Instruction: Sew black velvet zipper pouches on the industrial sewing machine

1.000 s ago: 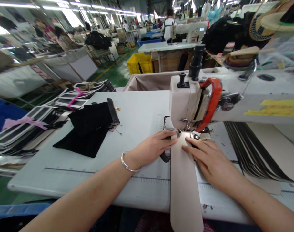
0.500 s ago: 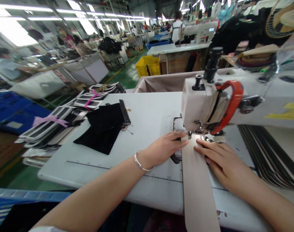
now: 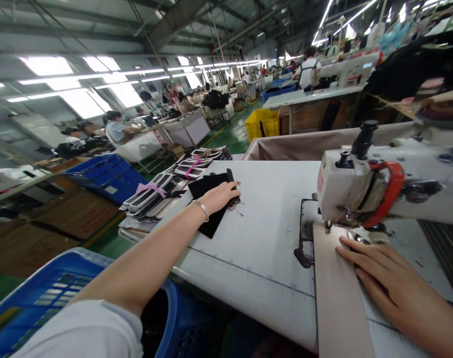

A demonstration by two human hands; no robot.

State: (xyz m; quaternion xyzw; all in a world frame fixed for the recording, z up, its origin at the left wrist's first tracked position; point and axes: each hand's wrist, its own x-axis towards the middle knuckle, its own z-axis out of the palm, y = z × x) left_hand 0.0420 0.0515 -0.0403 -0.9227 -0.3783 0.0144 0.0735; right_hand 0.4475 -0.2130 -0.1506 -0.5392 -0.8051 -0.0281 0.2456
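Note:
My left hand (image 3: 222,196) reaches over a black fabric piece (image 3: 211,226) on the left of the sewing table. Its fingers are bent together over the dark stiff strip (image 3: 229,175) along that piece's edge; the thumb and exact grip are hidden. Loose threads lie beside it. My right hand (image 3: 377,266) lies with fingers stretched out, fingertips on a long beige strip (image 3: 340,298). The strip's far end sits under the needle area of a white sewing machine (image 3: 338,184) with a red lever (image 3: 388,194).
Bundles of dark, pale-edged pieces (image 3: 151,191) lie beyond the table's left edge. A blue basket (image 3: 62,288) stands at lower left. Dark strips (image 3: 440,253) lie right of the machine. A yellow crate (image 3: 262,124) and people at other machines are farther back.
My left hand has left the beige strip and moved left onto the black fabric piece. My right hand stays on the strip. The view has swung left.

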